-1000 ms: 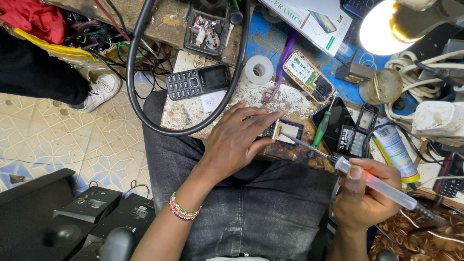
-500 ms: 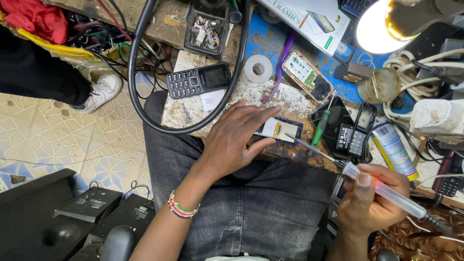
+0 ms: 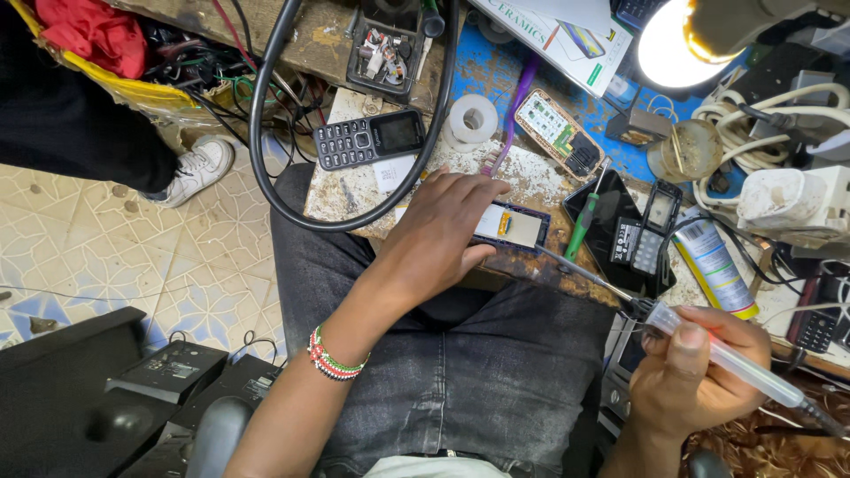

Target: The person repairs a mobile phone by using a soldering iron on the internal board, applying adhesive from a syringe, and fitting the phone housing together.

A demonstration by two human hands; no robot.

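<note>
My left hand point(image 3: 440, 237) rests on the worn bench and holds down a small opened phone body point(image 3: 513, 227) with a blue frame and a pale inner plate. My right hand point(image 3: 693, 379) grips a clear-handled screwdriver point(image 3: 726, 358) whose thin metal shaft reaches up-left, with its tip touching the phone body's right edge. A beaded bracelet point(image 3: 332, 361) circles my left wrist.
A black keypad phone point(image 3: 370, 139), a roll of tape point(image 3: 473, 119), a purple toothbrush point(image 3: 509, 115), a bare phone board point(image 3: 558, 134), a green screwdriver point(image 3: 582, 227), a dark phone housing point(image 3: 630, 237) and a tube point(image 3: 717, 270) lie around. A thick black cable point(image 3: 266, 133) loops left. A lit lamp point(image 3: 675, 42) shines above. Another person's shoe point(image 3: 199, 170) stands on the tiled floor.
My right hand and the screwdriver have drifted slightly up and right; the tip stays at the phone body. My left hand keeps its hold.
</note>
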